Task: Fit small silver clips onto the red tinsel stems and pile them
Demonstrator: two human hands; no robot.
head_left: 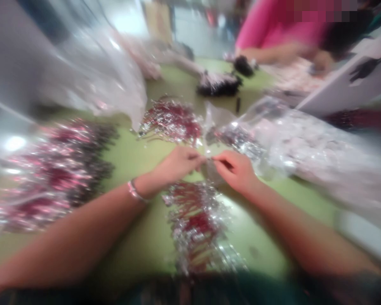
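Note:
The whole picture is smeared by motion. My left hand (179,163) and my right hand (235,169) meet over the green table (136,156), fingertips pinched together on a thin clear plastic wrapper (209,163). A bracelet sits on my left wrist. Below my hands lies a pile of small red items in clear wrappers (197,224). Another such pile (173,118) lies just beyond my hands.
A big heap of wrapped pink and red items (53,169) fills the left side. Large clear plastic bags lie at back left (101,76) and at right (311,148). A person in a pink top (273,29) works at the far side, near dark bundles (217,82).

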